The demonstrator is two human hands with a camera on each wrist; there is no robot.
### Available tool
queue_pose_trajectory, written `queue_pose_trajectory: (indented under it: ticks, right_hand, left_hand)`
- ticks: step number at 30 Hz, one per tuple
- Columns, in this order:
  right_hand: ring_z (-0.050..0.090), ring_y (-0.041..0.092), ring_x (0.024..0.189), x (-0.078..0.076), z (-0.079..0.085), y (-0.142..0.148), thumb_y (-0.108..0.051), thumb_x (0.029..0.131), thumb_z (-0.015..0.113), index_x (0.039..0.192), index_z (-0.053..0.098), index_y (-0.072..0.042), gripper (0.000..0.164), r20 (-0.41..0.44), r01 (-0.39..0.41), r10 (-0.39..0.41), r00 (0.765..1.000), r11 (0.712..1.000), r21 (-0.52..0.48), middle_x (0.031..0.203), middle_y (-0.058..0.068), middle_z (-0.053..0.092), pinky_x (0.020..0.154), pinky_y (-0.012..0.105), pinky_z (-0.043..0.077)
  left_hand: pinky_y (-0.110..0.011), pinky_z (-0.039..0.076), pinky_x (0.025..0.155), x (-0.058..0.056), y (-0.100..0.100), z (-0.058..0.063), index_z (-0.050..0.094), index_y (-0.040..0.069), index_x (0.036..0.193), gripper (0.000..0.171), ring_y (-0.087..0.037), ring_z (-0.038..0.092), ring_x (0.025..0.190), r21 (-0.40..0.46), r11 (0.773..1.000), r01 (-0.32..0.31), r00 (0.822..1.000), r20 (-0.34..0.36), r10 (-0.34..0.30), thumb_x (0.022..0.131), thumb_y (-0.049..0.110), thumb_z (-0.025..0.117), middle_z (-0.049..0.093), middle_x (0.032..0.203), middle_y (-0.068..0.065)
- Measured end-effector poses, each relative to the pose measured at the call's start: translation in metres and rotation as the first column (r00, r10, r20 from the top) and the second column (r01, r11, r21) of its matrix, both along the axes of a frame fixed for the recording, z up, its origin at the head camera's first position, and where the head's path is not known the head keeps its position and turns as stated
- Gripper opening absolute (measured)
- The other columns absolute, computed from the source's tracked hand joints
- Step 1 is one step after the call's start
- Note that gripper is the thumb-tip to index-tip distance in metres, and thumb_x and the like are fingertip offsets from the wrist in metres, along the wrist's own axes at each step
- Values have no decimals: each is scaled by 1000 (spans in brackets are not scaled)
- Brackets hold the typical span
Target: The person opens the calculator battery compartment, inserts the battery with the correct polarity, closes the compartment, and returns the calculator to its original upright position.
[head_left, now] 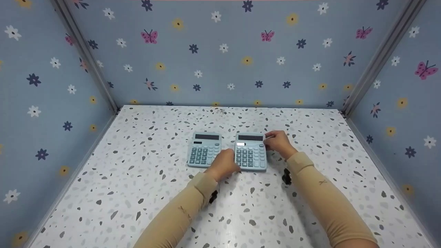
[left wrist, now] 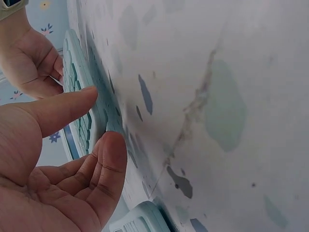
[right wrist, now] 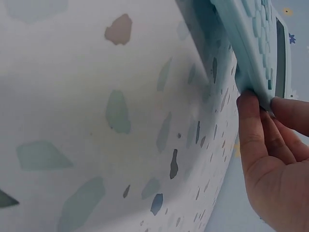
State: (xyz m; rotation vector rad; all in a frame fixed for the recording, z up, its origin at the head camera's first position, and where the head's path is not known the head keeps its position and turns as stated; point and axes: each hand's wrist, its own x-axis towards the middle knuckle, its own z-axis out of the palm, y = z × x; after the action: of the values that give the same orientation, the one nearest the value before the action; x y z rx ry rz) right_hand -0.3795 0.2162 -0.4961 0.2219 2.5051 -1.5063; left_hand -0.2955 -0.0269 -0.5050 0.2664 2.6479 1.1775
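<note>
Two light-blue calculators are side by side on the speckled table. The right calculator (head_left: 250, 155) is between both hands, its keys and dark display facing up. At its lower left corner, my left hand (head_left: 223, 165) pinches the edge between thumb and fingers. My right hand (head_left: 278, 142) pinches the upper part of its right edge, thumb on top and fingers beneath. In the right wrist view, shadow shows under the raised side of this calculator (right wrist: 251, 53). The left calculator (head_left: 203, 151) lies flat, its lower right keys partly hidden behind my left hand.
The white speckled table (head_left: 155, 206) extends around the calculators. Blue walls with flowers and butterflies, such as the back wall (head_left: 220, 34), enclose it at the back and both sides. Metal posts (head_left: 382, 51) stand at the back corners.
</note>
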Motion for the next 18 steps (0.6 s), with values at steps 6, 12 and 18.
queue_pose_trajectory:
  ticks: [6,12,18]
  right_hand:
    - [75,23,104,-1,0,-3,0,101,64,144,62,7,43,17,4,-4,1000,1000,-16,137,26,68,98,36,65]
    - [74,27,114,-2,-1,-3,-2,102,64,142,64,4,40,53,4,-5,999,1000,21,137,22,66,103,38,63]
    - [73,28,117,-2,-3,-4,-3,104,63,140,65,3,37,50,5,-8,999,999,54,137,21,67,105,40,62]
  left_hand:
    - [-42,60,87,-1,0,-1,66,-2,119,40,-25,64,89,-29,1000,1,1000,-3,-1,82,3,81,68,103,-10]
    - [-40,58,79,0,0,-2,67,-2,112,34,-24,62,83,-40,999,9,1000,-13,-10,82,4,83,67,96,-9]
    - [-40,59,79,0,0,-3,68,-3,111,35,-24,62,82,-63,998,18,999,-35,-21,81,5,84,67,95,-9]
